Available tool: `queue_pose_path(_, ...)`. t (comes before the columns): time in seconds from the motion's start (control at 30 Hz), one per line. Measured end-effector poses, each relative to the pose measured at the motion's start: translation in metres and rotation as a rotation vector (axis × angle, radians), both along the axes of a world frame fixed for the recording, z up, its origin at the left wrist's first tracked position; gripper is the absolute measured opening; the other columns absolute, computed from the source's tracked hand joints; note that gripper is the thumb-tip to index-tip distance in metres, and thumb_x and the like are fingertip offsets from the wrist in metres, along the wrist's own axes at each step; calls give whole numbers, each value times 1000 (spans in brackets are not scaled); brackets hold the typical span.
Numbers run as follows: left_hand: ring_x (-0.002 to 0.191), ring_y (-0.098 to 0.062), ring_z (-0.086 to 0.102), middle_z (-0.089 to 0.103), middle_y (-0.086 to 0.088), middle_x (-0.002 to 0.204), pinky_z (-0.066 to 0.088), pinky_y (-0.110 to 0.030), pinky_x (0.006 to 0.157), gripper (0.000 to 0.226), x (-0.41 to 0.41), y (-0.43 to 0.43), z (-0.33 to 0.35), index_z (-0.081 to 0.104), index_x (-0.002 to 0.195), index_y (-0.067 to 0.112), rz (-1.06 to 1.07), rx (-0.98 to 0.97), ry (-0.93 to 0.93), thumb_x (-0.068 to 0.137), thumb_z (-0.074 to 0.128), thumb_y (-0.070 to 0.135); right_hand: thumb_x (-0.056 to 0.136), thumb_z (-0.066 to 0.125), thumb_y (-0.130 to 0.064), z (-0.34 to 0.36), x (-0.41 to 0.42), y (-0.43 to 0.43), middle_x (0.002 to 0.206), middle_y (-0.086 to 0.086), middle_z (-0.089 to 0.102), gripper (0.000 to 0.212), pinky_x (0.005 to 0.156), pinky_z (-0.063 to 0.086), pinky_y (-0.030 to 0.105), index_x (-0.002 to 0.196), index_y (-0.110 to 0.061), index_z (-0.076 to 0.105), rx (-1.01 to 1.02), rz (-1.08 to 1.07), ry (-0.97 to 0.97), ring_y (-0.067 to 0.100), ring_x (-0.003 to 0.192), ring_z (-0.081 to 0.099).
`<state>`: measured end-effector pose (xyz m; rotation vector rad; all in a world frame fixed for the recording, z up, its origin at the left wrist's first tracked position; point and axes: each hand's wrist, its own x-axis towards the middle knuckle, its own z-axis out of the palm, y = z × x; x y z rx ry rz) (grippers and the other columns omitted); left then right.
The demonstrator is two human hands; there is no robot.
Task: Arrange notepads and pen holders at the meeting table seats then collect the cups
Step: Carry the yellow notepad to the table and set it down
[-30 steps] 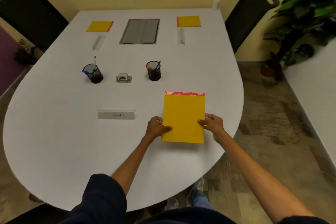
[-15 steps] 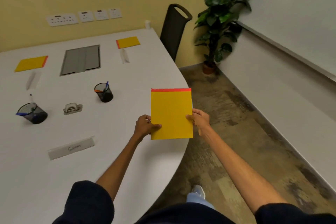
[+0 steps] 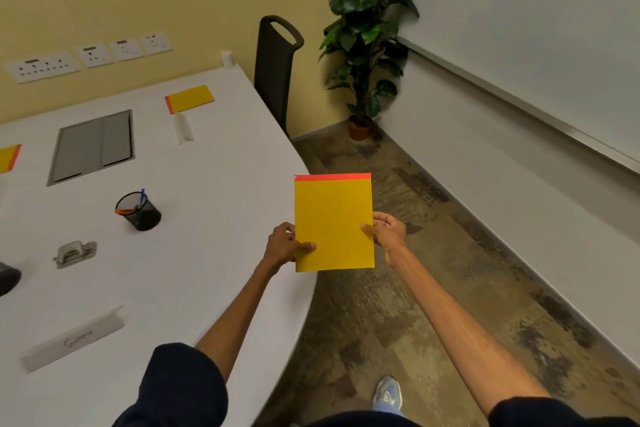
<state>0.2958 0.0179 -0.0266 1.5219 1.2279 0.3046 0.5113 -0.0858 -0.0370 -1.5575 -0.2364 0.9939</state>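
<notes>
Both hands hold a yellow notepad (image 3: 334, 224) with a red top strip in the air, past the white table's (image 3: 207, 253) right edge. My left hand (image 3: 285, 244) pinches its left side and my right hand (image 3: 386, 232) grips its right side. A second yellow notepad (image 3: 189, 99) lies at the far right seat, and a third (image 3: 8, 158) shows at the left frame edge. A black mesh pen holder (image 3: 140, 210) with pens stands mid-table. Another dark holder (image 3: 8, 279) is cut off at the left. A small white cup (image 3: 227, 58) stands at the table's far corner.
A black chair (image 3: 277, 69) stands by the far right seat, and a potted plant (image 3: 367, 35) fills the corner. Name cards (image 3: 74, 338) (image 3: 183, 126), a hole punch (image 3: 74, 253) and a grey cable hatch (image 3: 93, 146) are on the table. A white wall runs along the right.
The notepad has been lifted off the table and carried right, past the table's edge. My view has swung right toward the floor, chair and plant.
</notes>
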Motion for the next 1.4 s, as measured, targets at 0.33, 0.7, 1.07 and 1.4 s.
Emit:
queue_pose_path(0.33, 110, -31, 59, 58, -12, 118, 54, -47, 91, 45, 134, -1, -3, 45, 105, 8, -36, -12, -54, 78, 80, 18, 83, 66, 12, 5, 139, -3, 114, 26, 67, 38, 60, 56, 21, 120, 9, 57, -17, 38, -64, 14, 71, 63)
queue_pose_path(0.7, 107, -29, 61, 62, -12, 121, 51, -49, 96, 55, 255, 31, 7, 54, 120, 8, 40, 156, -28, 76, 83, 22, 85, 70, 2, 22, 259, 30, 116, 22, 66, 39, 63, 53, 23, 120, 2, 54, -27, 128, -209, 20, 84, 65)
queue_pose_path(1.07, 114, -27, 58, 58, -9, 129, 51, -45, 95, 61, 391, 150, 0, 52, 129, 15, 59, 211, -8, 77, 82, 27, 86, 69, -1, 17, 391, 153, 123, 23, 62, 42, 95, 53, 47, 123, 3, 49, -55, 133, -285, 37, 112, 63)
queue_pose_path(1.4, 95, -17, 59, 61, 0, 107, 49, -34, 79, 55, 483, 282, 17, 56, 123, 16, 161, 237, -58, 75, 82, 26, 85, 72, -3, 43, 483, 301, 122, 20, 63, 43, 95, 54, 47, 122, 0, 51, -26, 153, -288, 35, 110, 64)
